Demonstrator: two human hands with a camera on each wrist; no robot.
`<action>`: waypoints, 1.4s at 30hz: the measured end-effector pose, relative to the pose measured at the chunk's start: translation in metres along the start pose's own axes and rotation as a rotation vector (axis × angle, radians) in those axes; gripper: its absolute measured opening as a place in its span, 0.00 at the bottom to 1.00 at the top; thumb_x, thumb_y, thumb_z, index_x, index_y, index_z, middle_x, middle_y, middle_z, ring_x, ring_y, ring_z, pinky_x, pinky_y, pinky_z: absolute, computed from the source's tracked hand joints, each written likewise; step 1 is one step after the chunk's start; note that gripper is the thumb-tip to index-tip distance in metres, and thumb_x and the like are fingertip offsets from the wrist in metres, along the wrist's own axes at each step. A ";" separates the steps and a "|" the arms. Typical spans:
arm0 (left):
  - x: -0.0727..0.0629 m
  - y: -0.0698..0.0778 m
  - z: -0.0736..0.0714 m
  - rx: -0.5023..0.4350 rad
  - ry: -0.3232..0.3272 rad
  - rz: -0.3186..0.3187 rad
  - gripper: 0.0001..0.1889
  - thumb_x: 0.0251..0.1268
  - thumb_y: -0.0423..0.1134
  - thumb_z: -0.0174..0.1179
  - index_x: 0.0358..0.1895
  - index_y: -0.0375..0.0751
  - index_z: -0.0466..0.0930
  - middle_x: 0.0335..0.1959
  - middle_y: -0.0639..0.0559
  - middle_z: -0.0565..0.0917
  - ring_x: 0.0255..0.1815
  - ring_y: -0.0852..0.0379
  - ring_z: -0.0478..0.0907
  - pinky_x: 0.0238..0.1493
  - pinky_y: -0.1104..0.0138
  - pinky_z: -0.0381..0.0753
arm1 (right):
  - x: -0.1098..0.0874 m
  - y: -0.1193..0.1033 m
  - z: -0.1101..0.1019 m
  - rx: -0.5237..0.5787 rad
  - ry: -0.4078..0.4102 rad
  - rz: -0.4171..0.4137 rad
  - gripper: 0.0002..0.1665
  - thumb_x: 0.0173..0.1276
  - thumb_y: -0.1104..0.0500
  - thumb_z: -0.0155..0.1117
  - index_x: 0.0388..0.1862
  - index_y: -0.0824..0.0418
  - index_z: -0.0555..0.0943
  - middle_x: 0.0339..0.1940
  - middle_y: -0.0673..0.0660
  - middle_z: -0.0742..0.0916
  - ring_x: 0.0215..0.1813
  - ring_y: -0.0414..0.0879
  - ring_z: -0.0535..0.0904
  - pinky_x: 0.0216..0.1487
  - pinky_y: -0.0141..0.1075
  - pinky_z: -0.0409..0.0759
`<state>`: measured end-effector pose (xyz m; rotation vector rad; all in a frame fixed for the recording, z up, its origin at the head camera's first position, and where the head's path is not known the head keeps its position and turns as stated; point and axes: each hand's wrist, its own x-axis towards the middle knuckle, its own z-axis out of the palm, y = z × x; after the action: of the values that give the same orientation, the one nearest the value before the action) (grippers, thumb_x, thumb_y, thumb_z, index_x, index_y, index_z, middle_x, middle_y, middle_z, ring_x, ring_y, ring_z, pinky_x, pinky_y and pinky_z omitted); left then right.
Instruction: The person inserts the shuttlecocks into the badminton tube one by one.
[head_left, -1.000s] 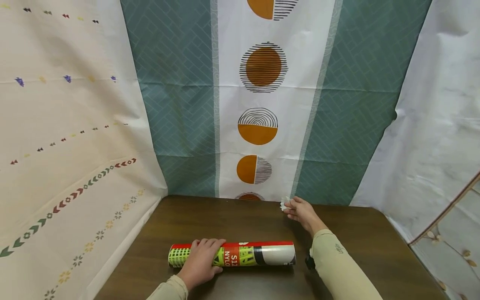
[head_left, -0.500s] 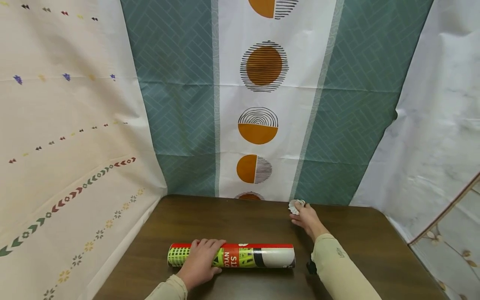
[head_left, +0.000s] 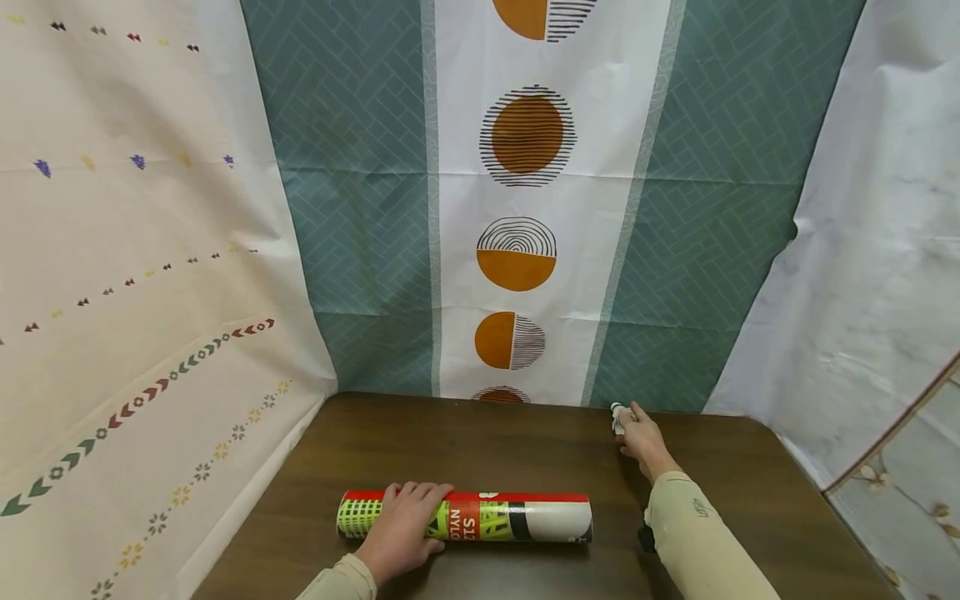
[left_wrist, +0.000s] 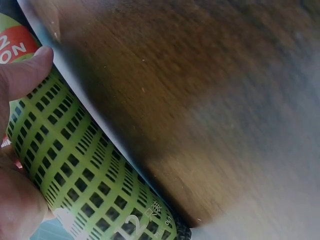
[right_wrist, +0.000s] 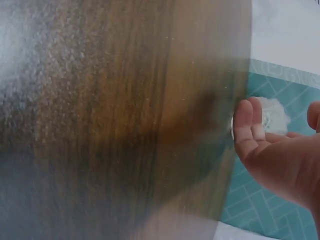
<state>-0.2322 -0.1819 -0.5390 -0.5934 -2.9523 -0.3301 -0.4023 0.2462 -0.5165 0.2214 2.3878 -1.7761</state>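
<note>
A printed tube (head_left: 555,517), a shuttlecock tube by its look, lies on its side across the brown table, red along the top with yellow-green netting print and a white end. My left hand (head_left: 403,529) grips it left of the middle, fingers over the top; in the left wrist view the thumb (left_wrist: 31,75) presses its green side (left_wrist: 75,160). Near the table's back edge, my right hand (head_left: 645,440) holds a small white shuttlecock (head_left: 618,417). The right wrist view shows its pale ruffled skirt (right_wrist: 274,116) behind the fingers (right_wrist: 244,117), which partly hide it.
The brown wooden table (head_left: 450,442) has rounded back corners. A curtain with green and white panels (head_left: 360,250) hangs right behind its back edge. Patterned cloth (head_left: 150,333) closes the left side and pale cloth (head_left: 862,250) the right.
My right hand has moved to the right along the table's back edge with the shuttlecock, which has turned in the fingers. The left hand and the tube stay in place.
</note>
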 end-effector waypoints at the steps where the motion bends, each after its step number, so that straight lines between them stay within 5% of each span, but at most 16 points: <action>1: 0.000 0.000 0.001 -0.004 -0.004 0.000 0.43 0.53 0.53 0.83 0.73 0.49 0.76 0.63 0.49 0.86 0.61 0.43 0.82 0.62 0.35 0.75 | 0.000 0.001 0.000 -0.015 0.000 -0.004 0.40 0.92 0.47 0.34 0.90 0.61 0.36 0.85 0.76 0.59 0.69 0.64 0.75 0.70 0.55 0.79; 10: -0.003 0.004 0.002 -0.014 -0.009 -0.006 0.43 0.52 0.53 0.84 0.72 0.50 0.76 0.62 0.49 0.86 0.61 0.44 0.82 0.62 0.34 0.75 | -0.006 0.002 0.000 0.041 0.091 -0.055 0.38 0.91 0.47 0.35 0.88 0.68 0.50 0.77 0.74 0.70 0.72 0.66 0.72 0.72 0.53 0.76; 15: -0.004 0.005 0.004 -0.014 -0.010 0.001 0.43 0.52 0.53 0.84 0.72 0.49 0.76 0.62 0.49 0.86 0.61 0.43 0.82 0.62 0.34 0.75 | -0.009 0.001 -0.001 -0.035 0.029 -0.092 0.37 0.92 0.46 0.36 0.90 0.61 0.49 0.80 0.71 0.67 0.70 0.62 0.72 0.63 0.47 0.80; 21: -0.003 0.008 0.006 -0.016 0.000 0.015 0.43 0.51 0.53 0.84 0.72 0.50 0.76 0.61 0.49 0.86 0.60 0.44 0.82 0.60 0.35 0.76 | -0.013 0.002 -0.001 -0.095 0.008 -0.087 0.36 0.92 0.46 0.34 0.83 0.71 0.59 0.67 0.73 0.73 0.63 0.61 0.74 0.61 0.46 0.80; 29: -0.005 0.007 0.004 -0.004 0.018 0.006 0.43 0.51 0.53 0.84 0.72 0.48 0.77 0.61 0.49 0.87 0.60 0.43 0.82 0.61 0.35 0.76 | -0.033 0.019 -0.023 -0.249 0.201 -0.195 0.28 0.83 0.51 0.62 0.68 0.72 0.81 0.65 0.73 0.85 0.67 0.66 0.81 0.67 0.56 0.81; 36: -0.003 0.006 0.001 -0.004 0.037 -0.017 0.43 0.51 0.53 0.84 0.72 0.47 0.77 0.61 0.47 0.87 0.60 0.42 0.82 0.61 0.35 0.75 | -0.070 0.034 -0.048 -0.174 0.068 -0.130 0.34 0.76 0.49 0.72 0.71 0.68 0.77 0.54 0.59 0.93 0.51 0.42 0.85 0.54 0.40 0.82; 42: -0.001 0.006 0.000 0.011 0.063 -0.041 0.44 0.49 0.53 0.85 0.71 0.46 0.77 0.61 0.46 0.86 0.60 0.41 0.82 0.62 0.34 0.75 | -0.093 0.037 -0.035 -0.036 -0.032 -0.114 0.39 0.74 0.54 0.74 0.76 0.69 0.70 0.48 0.54 0.94 0.42 0.41 0.84 0.46 0.40 0.82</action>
<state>-0.2287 -0.1772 -0.5379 -0.5117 -2.9075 -0.3305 -0.3050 0.2880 -0.5214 0.0525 2.4528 -1.7674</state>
